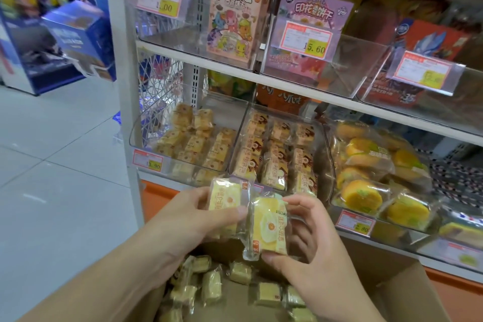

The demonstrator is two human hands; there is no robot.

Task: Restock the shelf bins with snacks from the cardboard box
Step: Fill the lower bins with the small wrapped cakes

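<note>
- Head view: my left hand grips a wrapped yellow snack pack, thumb across its lower front, fingers curled behind.
- My right hand pinches a second yellow snack pack, thumb under its bottom edge, fingertips on its top right corner.
- The two packs are held side by side, edges touching or overlapping, just in front of the lower shelf and above the cardboard box.
- Box is open below my forearms, with many small wrapped snacks loose in its bottom.
- Middle clear bin on the lower shelf holds rows of the same kind of pack, standing upright, directly behind my hands.
- Left bin holds small golden pastry packs; red-and-yellow price tag on its front.
- Right bin holds round yellow cakes in clear wrap.
- Upper shelf: clear bins with a tall cartoon-printed box and a purple biscuit box behind a price tag reading 15.60.
- Left of the shelf: pale tiled floor and blue display boxes, blurred.
</note>
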